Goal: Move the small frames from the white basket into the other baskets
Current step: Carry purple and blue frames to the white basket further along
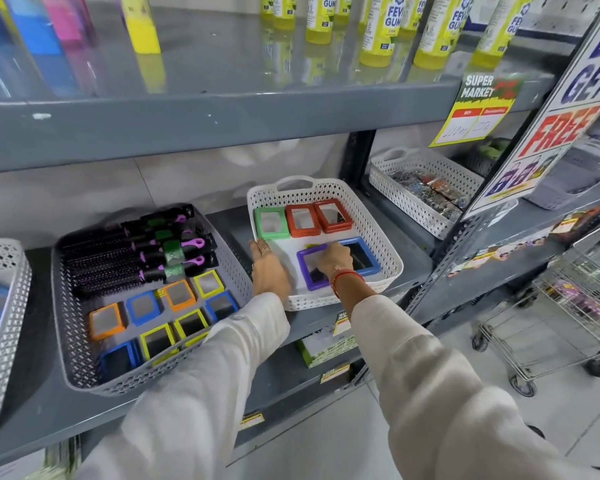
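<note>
A white basket [388, 247] on the grey shelf holds a green frame [271, 223], two red frames [302, 220], a purple frame [307, 261] and a blue frame [362, 258]. My right hand [335, 259] rests on the purple frame's top right corner, fingers curled over something yellow partly hidden beneath them. My left hand [269, 268] grips the white basket's left rim. To the left, a grey basket [70, 358] contains several small orange, blue and yellow frames [179, 295] in front of hairbrushes [136, 251].
A second white basket [426, 168] with packets stands further right. Another grey basket [4, 306] sits at the far left edge. Glue bottles [378, 29] line the upper shelf. A wire trolley [568, 317] stands on the floor to the right, below a promo sign [565, 109].
</note>
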